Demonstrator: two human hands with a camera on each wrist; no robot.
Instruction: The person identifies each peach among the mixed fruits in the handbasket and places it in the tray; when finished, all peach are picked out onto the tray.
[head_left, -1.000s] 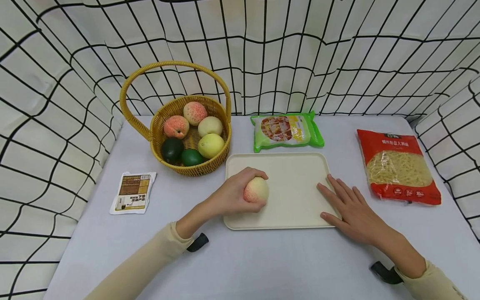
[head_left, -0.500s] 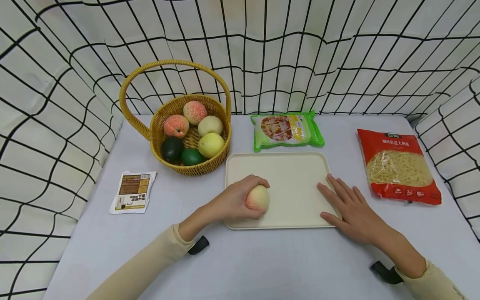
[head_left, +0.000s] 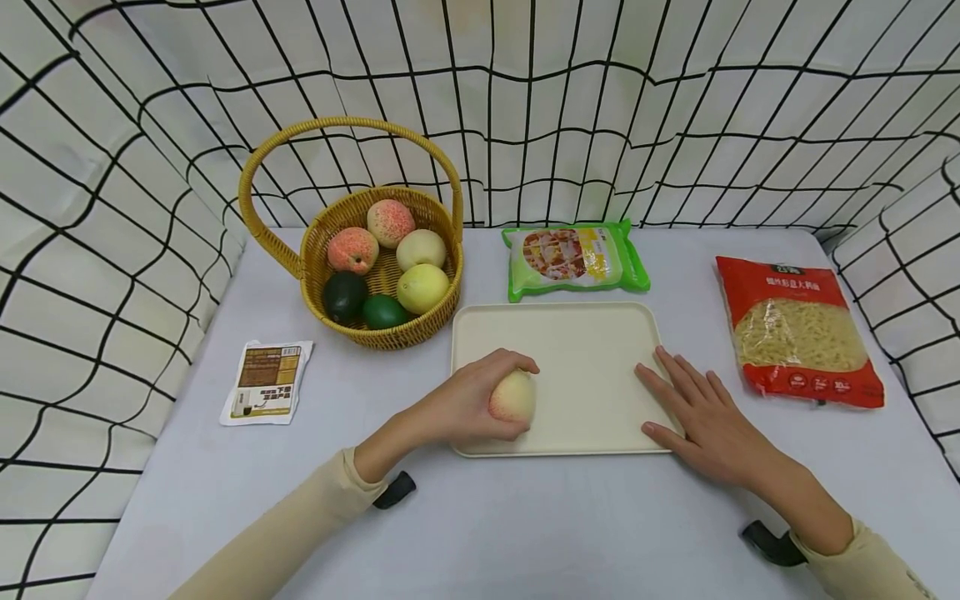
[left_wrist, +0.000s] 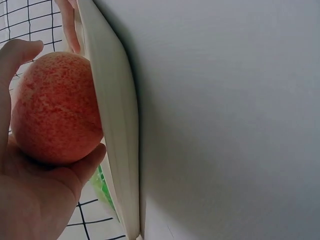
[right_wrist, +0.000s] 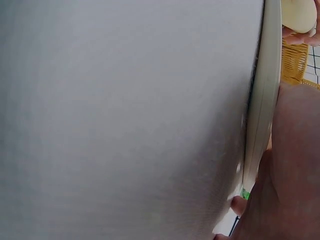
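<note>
A pale peach with a pink blush point(head_left: 513, 397) sits low over the left part of the cream tray point(head_left: 592, 350). My left hand point(head_left: 480, 400) holds it from the left, index finger curved along its far side and thumb along its near side. In the left wrist view the peach point(left_wrist: 57, 107) shows its red speckled side, right at the tray's raised edge point(left_wrist: 117, 105). My right hand point(head_left: 701, 425) rests with spread, straight fingers at the tray's right edge, fingertips over the rim. In the right wrist view that hand point(right_wrist: 295, 155) lies against the tray's side.
A wicker basket point(head_left: 397, 337) with a tall handle holds several fruits behind left. A green food packet point(head_left: 573, 260) lies behind the tray, a red pasta bag point(head_left: 798, 333) to the right, a small white-and-brown sachet point(head_left: 267, 383) to the left. Black wire mesh point(head_left: 530, 108) encloses the table.
My left hand has moved slightly toward the near side with the peach and lowered it to the tray, and its fingers now stand a little wider. My right hand stays in place.
</note>
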